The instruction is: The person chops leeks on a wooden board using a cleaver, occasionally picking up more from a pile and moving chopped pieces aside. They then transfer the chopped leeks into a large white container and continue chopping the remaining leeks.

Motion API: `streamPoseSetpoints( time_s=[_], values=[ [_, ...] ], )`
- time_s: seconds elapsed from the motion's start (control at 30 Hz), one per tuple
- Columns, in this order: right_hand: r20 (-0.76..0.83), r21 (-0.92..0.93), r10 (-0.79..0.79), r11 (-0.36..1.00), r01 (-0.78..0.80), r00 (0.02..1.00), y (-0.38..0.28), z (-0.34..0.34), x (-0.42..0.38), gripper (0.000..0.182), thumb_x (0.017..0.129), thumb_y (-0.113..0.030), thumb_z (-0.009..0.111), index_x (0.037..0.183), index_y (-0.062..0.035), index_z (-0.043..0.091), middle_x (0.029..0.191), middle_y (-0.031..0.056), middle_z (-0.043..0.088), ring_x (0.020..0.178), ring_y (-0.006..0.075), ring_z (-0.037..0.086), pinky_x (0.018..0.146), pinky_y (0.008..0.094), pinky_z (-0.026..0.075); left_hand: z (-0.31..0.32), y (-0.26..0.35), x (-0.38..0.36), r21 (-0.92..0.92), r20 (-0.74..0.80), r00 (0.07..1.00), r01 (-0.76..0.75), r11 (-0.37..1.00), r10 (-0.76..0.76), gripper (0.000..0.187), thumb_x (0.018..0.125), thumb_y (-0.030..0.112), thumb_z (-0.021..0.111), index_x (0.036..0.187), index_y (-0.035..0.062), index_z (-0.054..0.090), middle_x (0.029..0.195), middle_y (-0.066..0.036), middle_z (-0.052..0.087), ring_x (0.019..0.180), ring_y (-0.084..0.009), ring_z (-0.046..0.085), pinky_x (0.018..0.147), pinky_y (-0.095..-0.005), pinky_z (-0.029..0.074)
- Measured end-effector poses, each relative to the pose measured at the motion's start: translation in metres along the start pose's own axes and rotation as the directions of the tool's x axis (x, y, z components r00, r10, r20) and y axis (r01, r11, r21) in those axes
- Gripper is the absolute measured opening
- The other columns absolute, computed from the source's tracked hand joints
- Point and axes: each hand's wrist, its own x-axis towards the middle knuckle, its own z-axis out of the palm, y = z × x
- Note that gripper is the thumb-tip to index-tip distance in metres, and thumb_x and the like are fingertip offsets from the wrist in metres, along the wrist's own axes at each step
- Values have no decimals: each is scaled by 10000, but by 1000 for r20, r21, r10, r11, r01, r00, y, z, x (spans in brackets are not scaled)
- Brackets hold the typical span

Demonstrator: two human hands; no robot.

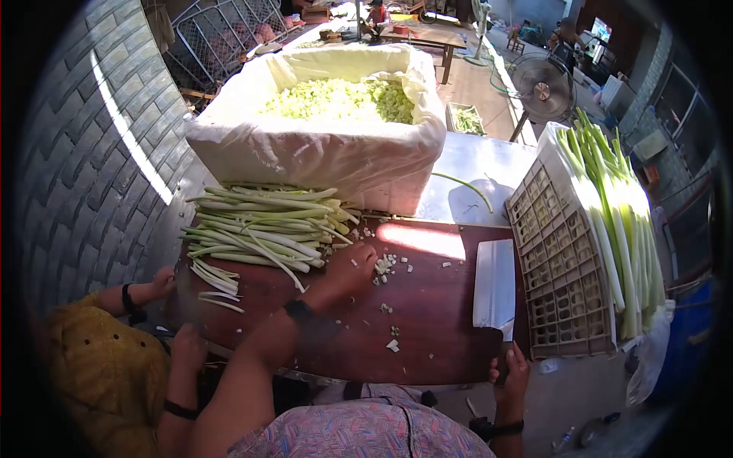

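My left hand (356, 269) rests low over the dark red board (427, 305), its fingers curled beside small chopped scallion pieces (384, 267). Whether anything is inside those fingers is hidden. A pile of long scallions (263, 225) lies just left of it, with a few shorter stalks (215, 278) nearer the board's left edge. On the right, my right hand (513, 374) is closed round the handle of a cleaver (494, 286). The broad blade lies over the board's right part, pointing away from me.
A cloth-lined bin (305, 156) of chopped scallion (340, 101) stands behind the board. At right, a plastic crate (561, 263) holds long scallions (611, 221). A co-worker in yellow (107, 374) is close on my left, hands near the board. A fan (542, 88) stands farther back.
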Motion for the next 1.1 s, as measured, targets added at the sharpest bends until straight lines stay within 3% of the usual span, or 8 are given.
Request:
streamPoseSetpoints(
  time_s=[0.07, 0.27, 0.43, 0.63, 0.7, 0.77, 0.9, 1.1],
  values=[
    [-41, -16, 105, 994, -106, 994, 13, -23, -4, 326, 996, -209, 507, 1291, -72, 500, 730, 77, 601, 501, 128, 524, 425, 233, 427, 7, -14, -12, 81, 92, 976, 191, 978, -198, 66, 858, 99, 578, 862, 48, 619, 958, -113, 637, 899, -321, 608, 760, -456, 496],
    [-85, 82, 127, 989, -120, 988, 29, -36, -3, 431, 967, -139, 533, 1383, -75, 439, 723, 107, 601, 484, 169, 526, 417, 276, 428, 24, -37, 1, 286, -135, 958, -208, 935, 255, 318, 821, 130, 569, 1127, 61, 626, 1165, -131, 602, 1117, -333, 549, 907, -460, 481],
    [-57, 86, 143, 987, -138, 988, 47, -42, 1, 452, 963, -151, 548, 1389, -78, 415, 719, 98, 596, 494, 174, 535, 418, 282, 430, 48, -47, 32, 90, -75, 997, -13, 996, 20, 506, 864, 257, 582, 1316, 38, 524, 1334, -178, 523, 1267, -359, 456, 1060, -483, 368],
    [-65, 58, 176, 983, -172, 982, 50, -23, 2, 459, 956, -155, 558, 1384, -69, 415, 715, 91, 592, 501, 172, 539, 426, 287, 433, 72, -37, 48, 205, -43, 996, 80, 976, -73, 601, 893, 463, 542, 1314, 35, 512, 1354, -184, 509, 1283, -355, 438, 1101, -532, 274],
    [-62, 31, 185, 983, -183, 981, 44, -11, 9, 460, 954, -156, 561, 1385, -65, 425, 712, 86, 589, 502, 167, 539, 430, 288, 434, 68, -34, 43, 192, 127, 986, 87, 978, -112, 564, 894, 426, 562, 1306, 44, 515, 1359, -178, 509, 1275, -350, 446, 1102, -515, 285],
    [69, -135, 164, 979, -154, 984, 38, -5, 13, 459, 950, -160, 572, 1380, -52, 453, 713, 75, 590, 514, 151, 543, 445, 282, 440, 76, -31, 22, 59, 74, 987, -149, 987, 144, 539, 885, 342, 581, 1324, 38, 509, 1285, -165, 548, 1214, -338, 482, 1051, -494, 321],
    [151, -235, 211, 957, -172, 966, 29, 28, 22, 435, 953, -165, 573, 1359, -32, 488, 717, 69, 593, 522, 135, 543, 460, 271, 446, 59, -18, -10, -131, 173, 943, -265, 955, 286, 549, 897, 346, 585, 1360, 63, 500, 1398, -166, 492, 1302, -349, 434, 1092, -496, 309],
    [308, -242, 275, 948, -204, 911, 32, 62, 36, 455, 956, -151, 569, 1380, -12, 478, 736, 74, 609, 531, 123, 546, 475, 254, 449, 44, -54, 12, 76, 11, 999, -44, 996, 43, 554, 923, 376, 532, 1370, 52, 487, 1446, -176, 449, 1319, -359, 417, 1094, -512, 300]
  ],
)
